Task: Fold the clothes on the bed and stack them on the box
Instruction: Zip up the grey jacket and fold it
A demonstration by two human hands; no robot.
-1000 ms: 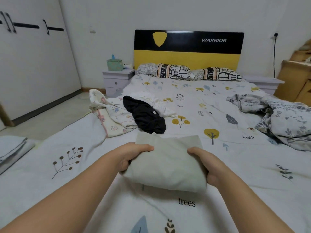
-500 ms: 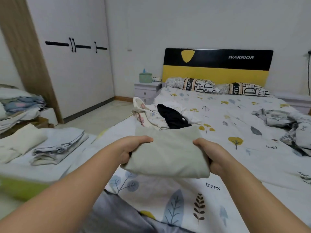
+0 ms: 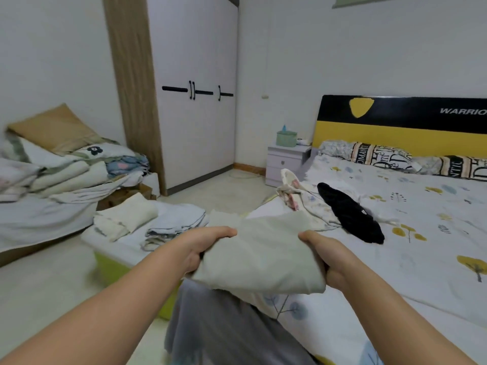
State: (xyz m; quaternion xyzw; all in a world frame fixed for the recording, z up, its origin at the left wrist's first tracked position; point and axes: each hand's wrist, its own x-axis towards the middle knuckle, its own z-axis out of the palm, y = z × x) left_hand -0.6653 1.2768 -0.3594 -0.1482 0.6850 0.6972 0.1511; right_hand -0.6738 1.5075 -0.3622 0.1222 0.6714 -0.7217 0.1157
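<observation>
The person holds a folded pale green garment (image 3: 259,255) in the air with both hands, one at each side. The left hand (image 3: 203,248) grips its left edge, thumb lying on top and fingers tucked beneath; the right hand (image 3: 325,256) grips the right edge the same way. The bundle hangs above the near corner of the bed (image 3: 421,246) and the person's grey-trousered lap (image 3: 224,325), clear of the sheet.

To the left stands the box (image 3: 110,264) — lime-green sides, a pale top — with two folded stacks on it: a cream pile (image 3: 123,218) and, just beside it, a light blue-grey pile (image 3: 176,223). Unfolded clothes lie on the bed beyond the hands: a black garment (image 3: 350,214) draped over a white printed one (image 3: 303,198).

Behind the box sits a heap of folded bedding (image 3: 60,169). A white wardrobe (image 3: 195,101) stands against the far wall, and a bedside table (image 3: 286,160) stands by the black-and-yellow headboard (image 3: 400,122).
</observation>
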